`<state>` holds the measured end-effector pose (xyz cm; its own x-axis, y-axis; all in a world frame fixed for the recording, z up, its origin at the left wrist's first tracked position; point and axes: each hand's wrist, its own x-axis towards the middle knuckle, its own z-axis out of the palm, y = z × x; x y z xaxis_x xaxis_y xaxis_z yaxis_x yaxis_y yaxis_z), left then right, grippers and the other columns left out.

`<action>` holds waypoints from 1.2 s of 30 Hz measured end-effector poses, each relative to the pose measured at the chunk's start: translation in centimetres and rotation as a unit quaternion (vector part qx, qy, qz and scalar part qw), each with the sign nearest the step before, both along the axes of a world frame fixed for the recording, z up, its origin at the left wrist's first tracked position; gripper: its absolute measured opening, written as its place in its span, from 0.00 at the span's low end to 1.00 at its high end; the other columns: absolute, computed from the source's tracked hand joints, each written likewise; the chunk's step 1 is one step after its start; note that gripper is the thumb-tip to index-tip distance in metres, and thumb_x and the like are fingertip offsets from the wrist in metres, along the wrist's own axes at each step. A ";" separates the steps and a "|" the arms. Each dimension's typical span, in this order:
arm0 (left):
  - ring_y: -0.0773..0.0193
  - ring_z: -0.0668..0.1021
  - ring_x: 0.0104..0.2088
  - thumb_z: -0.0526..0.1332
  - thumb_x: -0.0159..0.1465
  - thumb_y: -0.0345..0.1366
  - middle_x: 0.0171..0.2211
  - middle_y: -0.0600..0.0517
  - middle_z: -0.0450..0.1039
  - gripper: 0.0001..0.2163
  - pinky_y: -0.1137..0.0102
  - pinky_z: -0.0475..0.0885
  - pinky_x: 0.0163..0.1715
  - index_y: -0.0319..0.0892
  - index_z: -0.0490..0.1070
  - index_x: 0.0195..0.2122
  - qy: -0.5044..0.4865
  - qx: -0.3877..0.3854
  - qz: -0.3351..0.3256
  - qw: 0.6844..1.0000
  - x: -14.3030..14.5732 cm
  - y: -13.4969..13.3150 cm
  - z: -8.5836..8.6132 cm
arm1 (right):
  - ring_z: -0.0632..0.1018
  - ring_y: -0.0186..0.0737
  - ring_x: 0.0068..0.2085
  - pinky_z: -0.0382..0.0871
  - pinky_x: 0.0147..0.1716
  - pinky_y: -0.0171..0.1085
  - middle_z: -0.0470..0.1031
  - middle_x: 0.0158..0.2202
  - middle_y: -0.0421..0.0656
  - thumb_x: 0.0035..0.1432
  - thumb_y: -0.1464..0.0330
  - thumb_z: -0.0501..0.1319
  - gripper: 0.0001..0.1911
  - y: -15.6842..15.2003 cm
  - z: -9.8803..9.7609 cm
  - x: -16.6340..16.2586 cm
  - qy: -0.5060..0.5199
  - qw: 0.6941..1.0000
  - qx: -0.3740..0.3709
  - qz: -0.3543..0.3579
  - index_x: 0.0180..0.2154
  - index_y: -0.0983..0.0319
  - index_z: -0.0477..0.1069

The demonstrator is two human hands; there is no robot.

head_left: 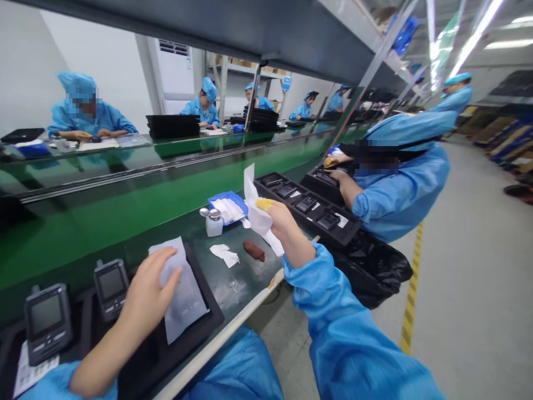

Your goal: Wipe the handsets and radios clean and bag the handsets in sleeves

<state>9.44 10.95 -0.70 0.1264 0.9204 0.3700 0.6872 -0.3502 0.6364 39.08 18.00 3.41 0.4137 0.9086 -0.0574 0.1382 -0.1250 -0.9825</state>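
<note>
Black tray stack (172, 127) beyond green belt (137, 205); white cabinet (175, 72) behind; striped floor tape (412, 291).

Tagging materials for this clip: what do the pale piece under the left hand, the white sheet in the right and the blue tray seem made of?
Pale piece: probably matte plastic film, going by its smooth, milky surface.
White sheet: thin, matte paper or cloth; its soft folds fit either.
Blue tray: likely smooth plastic, from its even colour and thin rim.

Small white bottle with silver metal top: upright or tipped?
Upright. The small white bottle stands base-down on the dark green tabletop, its round silver metal top uppermost, beside the rectangular blue plastic tray.
</note>
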 end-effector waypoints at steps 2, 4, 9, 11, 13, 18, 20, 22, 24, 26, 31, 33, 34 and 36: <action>0.50 0.72 0.54 0.55 0.61 0.46 0.53 0.43 0.71 0.19 0.56 0.66 0.55 0.44 0.68 0.50 0.021 0.070 -0.065 0.995 1.0 -0.9 -0.3 | 0.77 0.39 0.34 0.71 0.35 0.37 0.76 0.32 0.43 0.50 0.62 0.62 0.09 -0.7 0.4 -4.1 0.087 0.993 0.027 0.078 0.29 0.63 0.70; 0.49 0.67 0.59 0.58 0.61 0.46 0.59 0.40 0.64 0.27 0.54 0.63 0.57 0.43 0.58 0.60 0.041 0.129 -0.092 0.986 1.9 -1.6 -0.8 | 0.76 0.38 0.31 0.71 0.33 0.37 0.76 0.28 0.42 0.45 0.59 0.64 0.12 -1.6 0.4 -8.2 0.169 0.974 0.042 0.144 0.27 0.61 0.70; 0.49 0.53 0.65 0.63 0.60 0.36 0.64 0.35 0.52 0.39 0.45 0.52 0.60 0.45 0.39 0.66 0.072 0.307 -0.021 0.949 1.8 -2.2 -0.9 | 0.76 0.37 0.31 0.71 0.34 0.36 0.76 0.26 0.39 0.41 0.59 0.66 0.12 -4.1 -0.1 -15.8 0.306 0.919 0.034 0.247 0.25 0.60 0.70; 0.51 0.54 0.65 0.59 0.61 0.28 0.64 0.39 0.54 0.33 0.46 0.52 0.60 0.50 0.45 0.65 0.051 0.365 0.021 0.929 0.2 -2.6 -0.2 | 0.76 0.37 0.30 0.71 0.34 0.36 0.76 0.25 0.39 0.41 0.60 0.67 0.12 -5.3 -0.2 -17.7 0.340 0.896 0.000 0.285 0.25 0.60 0.71; 0.54 0.62 0.62 0.55 0.62 0.24 0.58 0.44 0.66 0.27 0.47 0.53 0.60 0.51 0.57 0.61 0.033 0.391 0.016 0.920 -1.8 -3.7 0.8 | 0.75 0.37 0.29 0.70 0.33 0.36 0.76 0.24 0.38 0.39 0.60 0.68 0.12 -6.6 -0.1 -19.0 0.357 0.873 -0.032 0.331 0.26 0.60 0.73; 0.61 0.81 0.30 0.62 0.60 0.35 0.29 0.52 0.80 0.05 0.65 0.76 0.39 0.43 0.77 0.33 -0.120 0.275 0.072 0.951 -7.1 -8.5 4.1 | 0.70 0.33 0.24 0.65 0.29 0.35 0.72 0.19 0.38 0.48 0.53 0.62 0.19 -7.3 1.5 -20.0 0.092 0.880 0.027 0.464 0.18 0.60 0.72; 0.66 0.75 0.19 0.64 0.57 0.42 0.20 0.54 0.76 0.11 0.74 0.71 0.19 0.40 0.75 0.24 -0.223 0.149 0.216 0.939 -8.9 -9.8 5.2 | 0.70 0.33 0.26 0.64 0.30 0.35 0.73 0.22 0.40 0.55 0.52 0.55 0.23 -5.8 1.9 -20.6 -0.034 0.894 0.081 0.440 0.19 0.61 0.73; 0.69 0.70 0.14 0.65 0.54 0.48 0.15 0.55 0.71 0.16 0.76 0.63 0.12 0.39 0.74 0.21 -0.316 0.023 0.290 0.903 -10.7 -10.1 5.7 | 0.72 0.34 0.29 0.64 0.32 0.34 0.77 0.27 0.41 0.58 0.55 0.52 0.22 -4.0 1.7 -21.9 -0.132 0.896 0.086 0.415 0.25 0.62 0.75; 0.69 0.68 0.14 0.68 0.48 0.51 0.14 0.55 0.69 0.19 0.75 0.62 0.12 0.38 0.73 0.20 -0.405 -0.055 0.281 0.868 -12.4 -9.6 5.5 | 0.75 0.35 0.32 0.65 0.33 0.34 0.78 0.32 0.42 0.59 0.60 0.54 0.16 -2.2 0.8 -23.8 -0.214 0.877 0.048 0.428 0.32 0.62 0.76; 0.68 0.70 0.16 0.72 0.41 0.50 0.15 0.55 0.70 0.19 0.74 0.66 0.17 0.37 0.73 0.21 -0.480 -0.095 0.255 0.834 -13.8 -8.8 4.7 | 0.76 0.36 0.36 0.66 0.36 0.34 0.79 0.36 0.42 0.57 0.66 0.57 0.11 -0.6 -0.2 -26.0 -0.261 0.857 0.016 0.444 0.36 0.61 0.76; 0.62 0.77 0.24 0.75 0.33 0.47 0.21 0.50 0.75 0.23 0.69 0.73 0.27 0.36 0.75 0.26 -0.546 -0.142 0.245 0.789 -15.5 -8.2 2.5 | 0.71 0.47 0.53 0.63 0.50 0.42 0.73 0.51 0.48 0.57 0.70 0.58 0.13 2.3 -1.7 -30.2 -0.349 0.847 -0.034 0.399 0.44 0.61 0.74; 0.61 0.77 0.23 0.75 0.33 0.49 0.22 0.49 0.76 0.25 0.68 0.73 0.26 0.36 0.75 0.27 -0.550 -0.160 0.242 0.783 -15.6 -8.5 2.0 | 0.68 0.52 0.56 0.62 0.52 0.48 0.70 0.53 0.52 0.58 0.68 0.59 0.13 3.4 -1.8 -31.2 -0.380 0.842 -0.069 0.377 0.45 0.62 0.73; 0.60 0.77 0.23 0.74 0.33 0.51 0.22 0.48 0.76 0.25 0.68 0.72 0.25 0.36 0.75 0.27 -0.552 -0.169 0.240 0.780 -15.7 -8.6 1.8 | 0.69 0.52 0.55 0.63 0.51 0.49 0.70 0.52 0.52 0.58 0.66 0.59 0.13 3.8 -1.9 -31.6 -0.387 0.836 -0.089 0.379 0.44 0.64 0.72; 0.58 0.78 0.24 0.73 0.33 0.53 0.21 0.47 0.76 0.26 0.67 0.72 0.25 0.36 0.75 0.26 -0.554 -0.184 0.235 0.777 -15.7 -8.7 1.4 | 0.73 0.47 0.49 0.68 0.47 0.48 0.72 0.48 0.49 0.59 0.63 0.59 0.14 4.4 -2.1 -32.2 -0.387 0.819 -0.125 0.405 0.44 0.65 0.71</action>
<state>-6.25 2.25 0.74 -0.4645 0.8376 -0.2874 -0.3577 0.1195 0.9262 6.92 22.43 1.29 -0.3186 0.9029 -0.2885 0.8444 0.1321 -0.5191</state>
